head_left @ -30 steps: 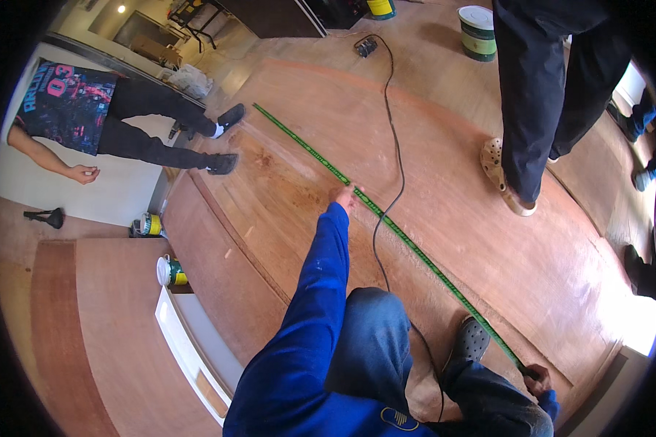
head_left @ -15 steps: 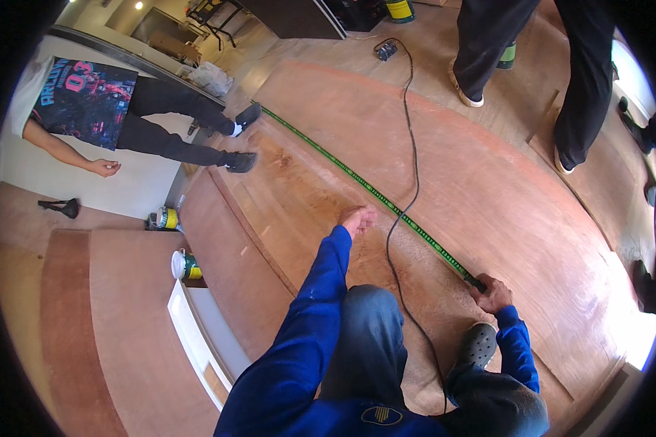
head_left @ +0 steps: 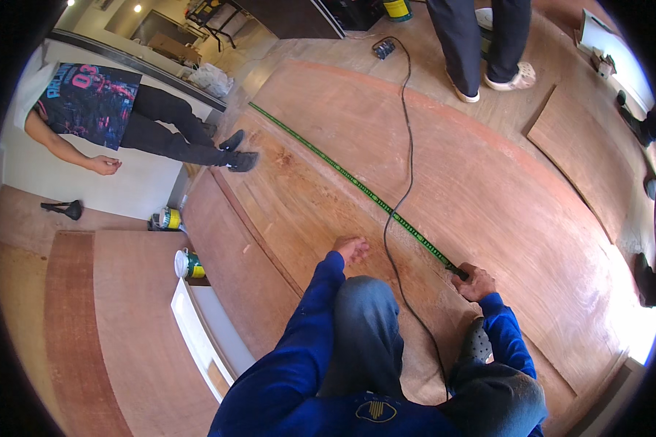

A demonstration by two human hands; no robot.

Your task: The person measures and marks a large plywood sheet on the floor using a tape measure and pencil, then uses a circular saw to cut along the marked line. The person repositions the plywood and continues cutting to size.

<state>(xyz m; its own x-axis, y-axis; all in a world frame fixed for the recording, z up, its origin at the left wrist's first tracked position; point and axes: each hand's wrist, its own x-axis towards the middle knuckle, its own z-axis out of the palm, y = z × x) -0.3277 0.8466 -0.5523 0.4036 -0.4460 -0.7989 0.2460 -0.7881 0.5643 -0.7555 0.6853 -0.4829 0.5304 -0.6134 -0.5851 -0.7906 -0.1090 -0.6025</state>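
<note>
My right hand [head_left: 477, 282] grips the dark case of a tape measure [head_left: 462, 274], low over the plywood sheet. Its green blade [head_left: 357, 185] runs out across the wood toward the far left, past the shoes of a person standing there. My left hand [head_left: 353, 250] hovers above the brown plywood [head_left: 310, 197], left of the blade, fingers loosely apart and holding nothing. A thin black cable [head_left: 409, 138] crosses over the blade and trails down beside my right knee.
A person in dark trousers [head_left: 175, 124] stands at the left, and another person's legs [head_left: 481, 44] are at the far right. Paint buckets [head_left: 189, 264] and a white frame [head_left: 197, 339] sit at the left. A loose board [head_left: 583, 160] lies at the right.
My left hand has come nearer to me, and my right hand has shifted slightly left with the tape measure. The person at far right has stepped left; the left person's far foot has drawn back.
</note>
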